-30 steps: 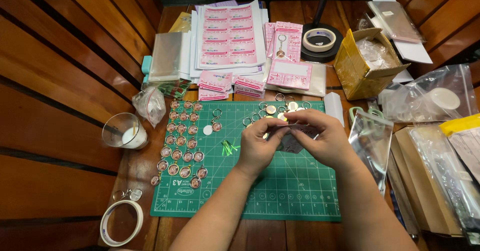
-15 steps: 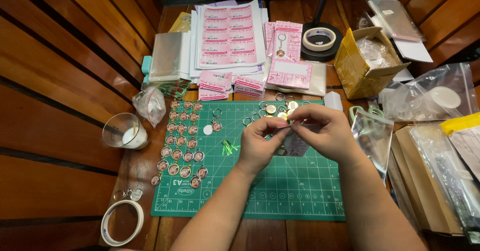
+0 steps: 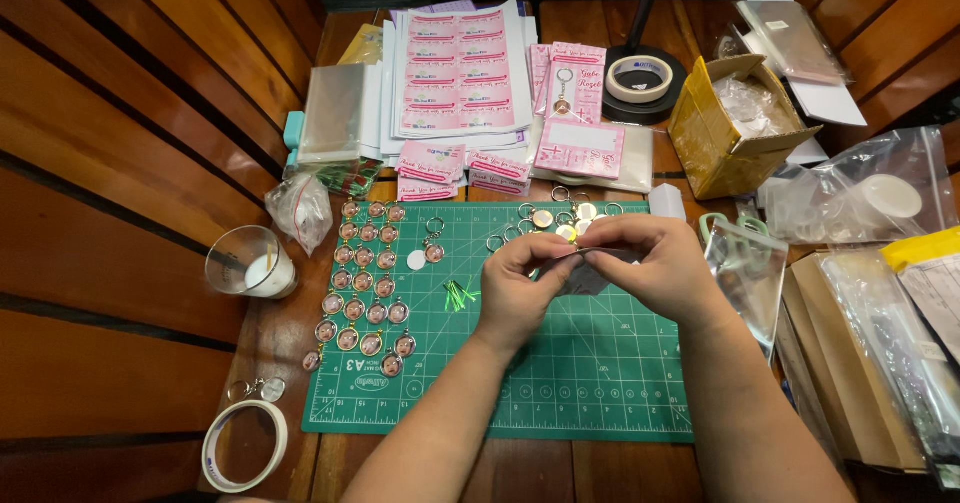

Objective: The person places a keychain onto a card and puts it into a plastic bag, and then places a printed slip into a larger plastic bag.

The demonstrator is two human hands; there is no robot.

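1. A small home craft workspace is showing here: a green cutting mat (image 3: 560,383) is lying on a wooden worktop (image 3: 280,353).
2. Rows of round keychain charms (image 3: 365,283), pink printed sheets (image 3: 462,68), tape rolls (image 3: 245,445) and plastic bags (image 3: 860,198) are crowding around it.

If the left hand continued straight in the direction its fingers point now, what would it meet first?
The left hand points up and right, so it would probably meet the right hand almost at once: their fingertips nearly touch above the green mat. Depth is hard to judge here.
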